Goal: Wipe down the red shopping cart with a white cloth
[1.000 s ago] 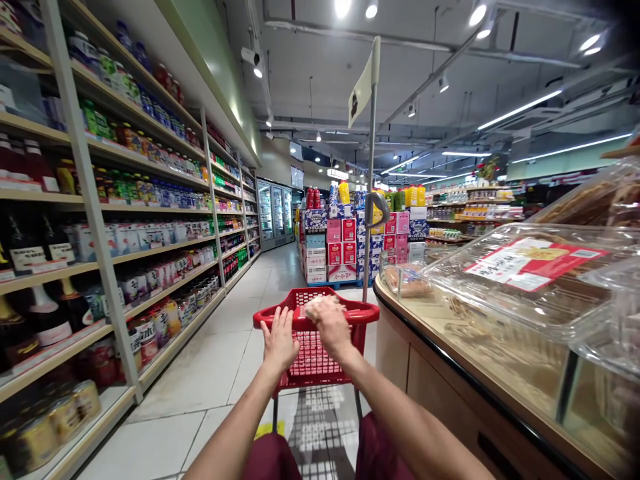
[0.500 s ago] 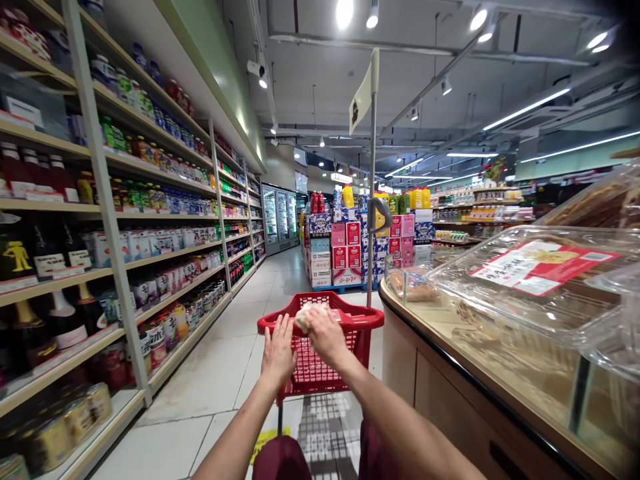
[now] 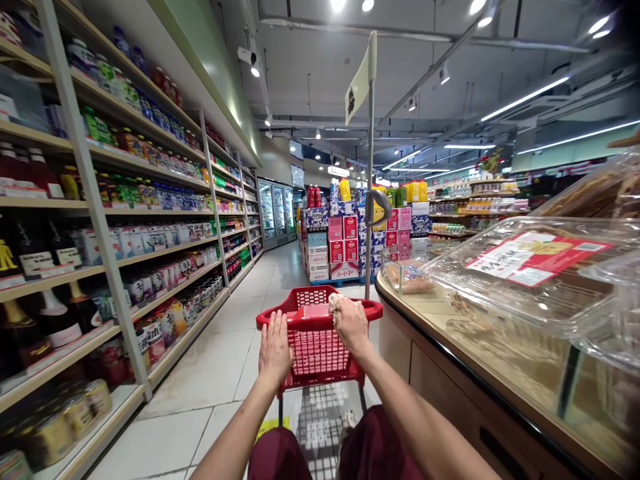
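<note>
Here, crumpled cloth (image 3: 333,303) tight in right hand (image 3: 351,325), left hand (image 3: 275,347) flat on smooth red handle (image 3: 311,323).

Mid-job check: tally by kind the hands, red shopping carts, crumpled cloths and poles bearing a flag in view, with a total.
Hands: 2, the left hand and the right hand
Red shopping cart: 1
Crumpled cloth: 1, in the right hand
Flag pole: 1
Total: 5
</note>
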`<state>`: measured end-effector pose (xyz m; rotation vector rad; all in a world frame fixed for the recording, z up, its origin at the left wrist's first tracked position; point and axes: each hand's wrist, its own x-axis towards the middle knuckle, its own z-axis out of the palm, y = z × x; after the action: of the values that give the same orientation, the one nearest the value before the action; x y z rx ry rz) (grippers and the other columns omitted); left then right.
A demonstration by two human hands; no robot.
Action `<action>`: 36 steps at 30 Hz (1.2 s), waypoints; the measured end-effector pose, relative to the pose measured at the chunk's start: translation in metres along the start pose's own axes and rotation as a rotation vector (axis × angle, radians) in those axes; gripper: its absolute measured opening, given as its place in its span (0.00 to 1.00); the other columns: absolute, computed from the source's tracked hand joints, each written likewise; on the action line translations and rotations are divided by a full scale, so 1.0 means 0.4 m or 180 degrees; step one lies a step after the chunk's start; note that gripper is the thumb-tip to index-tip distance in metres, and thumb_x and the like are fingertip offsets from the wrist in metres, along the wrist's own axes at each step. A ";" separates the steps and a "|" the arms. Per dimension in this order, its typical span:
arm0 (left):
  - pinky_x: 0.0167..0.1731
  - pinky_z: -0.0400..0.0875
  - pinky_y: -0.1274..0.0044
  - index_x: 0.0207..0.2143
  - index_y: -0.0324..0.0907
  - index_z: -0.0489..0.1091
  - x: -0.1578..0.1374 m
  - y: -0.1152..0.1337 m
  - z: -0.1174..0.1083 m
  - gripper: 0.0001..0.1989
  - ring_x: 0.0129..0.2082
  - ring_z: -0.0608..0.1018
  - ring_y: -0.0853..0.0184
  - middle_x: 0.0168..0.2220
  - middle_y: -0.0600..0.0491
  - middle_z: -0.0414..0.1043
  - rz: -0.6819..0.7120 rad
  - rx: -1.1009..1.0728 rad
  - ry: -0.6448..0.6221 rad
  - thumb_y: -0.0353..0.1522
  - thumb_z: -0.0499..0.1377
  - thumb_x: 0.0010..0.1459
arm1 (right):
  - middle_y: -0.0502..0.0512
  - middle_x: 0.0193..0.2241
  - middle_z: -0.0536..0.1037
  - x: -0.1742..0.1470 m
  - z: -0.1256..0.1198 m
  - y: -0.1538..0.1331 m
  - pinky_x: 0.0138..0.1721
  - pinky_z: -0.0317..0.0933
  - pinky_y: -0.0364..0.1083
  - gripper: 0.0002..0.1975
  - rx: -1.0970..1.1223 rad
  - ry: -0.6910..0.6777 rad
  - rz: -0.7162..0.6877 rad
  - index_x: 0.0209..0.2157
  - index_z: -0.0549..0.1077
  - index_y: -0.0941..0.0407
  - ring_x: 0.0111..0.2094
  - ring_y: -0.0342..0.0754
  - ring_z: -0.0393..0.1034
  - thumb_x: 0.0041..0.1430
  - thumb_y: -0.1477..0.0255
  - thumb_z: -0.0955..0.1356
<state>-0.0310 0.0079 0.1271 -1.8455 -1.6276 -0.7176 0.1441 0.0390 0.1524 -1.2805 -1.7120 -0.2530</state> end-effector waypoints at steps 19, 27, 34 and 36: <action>0.55 0.53 0.59 0.57 0.45 0.52 0.118 0.120 -0.060 0.23 0.59 0.57 0.63 0.58 0.50 0.56 0.0272 -0.1185 -0.0265 0.34 0.42 0.58 | 0.56 0.51 0.67 0.015 0.008 -0.005 0.54 0.52 0.49 0.24 0.1268 -0.0143 -0.0295 0.50 0.65 0.58 0.53 0.46 0.59 0.50 0.78 0.56; 0.51 0.60 0.61 0.48 0.46 0.65 0.110 0.017 -0.007 0.18 0.51 0.67 0.60 0.50 0.50 0.67 0.0153 -0.0720 -0.0118 0.34 0.48 0.55 | 0.54 0.46 0.72 -0.013 -0.037 0.126 0.56 0.40 0.58 0.17 0.0537 -0.0415 0.0026 0.43 0.70 0.55 0.50 0.48 0.62 0.56 0.75 0.55; 0.55 0.57 0.66 0.51 0.39 0.63 0.113 0.099 0.022 0.21 0.55 0.63 0.63 0.52 0.48 0.65 0.0588 -0.0774 0.0173 0.29 0.48 0.53 | 0.56 0.44 0.73 -0.022 -0.026 0.133 0.54 0.46 0.55 0.19 0.0623 -0.0259 -0.0120 0.44 0.69 0.57 0.46 0.48 0.64 0.57 0.73 0.54; 0.55 0.57 0.68 0.51 0.41 0.63 0.121 0.112 0.019 0.21 0.55 0.63 0.64 0.53 0.50 0.65 0.0865 -0.0894 0.0134 0.30 0.49 0.53 | 0.57 0.44 0.73 -0.023 -0.026 0.154 0.54 0.46 0.55 0.19 0.0563 -0.0103 -0.0120 0.44 0.69 0.58 0.46 0.48 0.65 0.57 0.72 0.54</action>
<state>0.0191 0.0424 0.1533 -2.1793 -1.2650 -0.8904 0.2012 0.0530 0.1293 -1.1290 -1.7461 -0.1008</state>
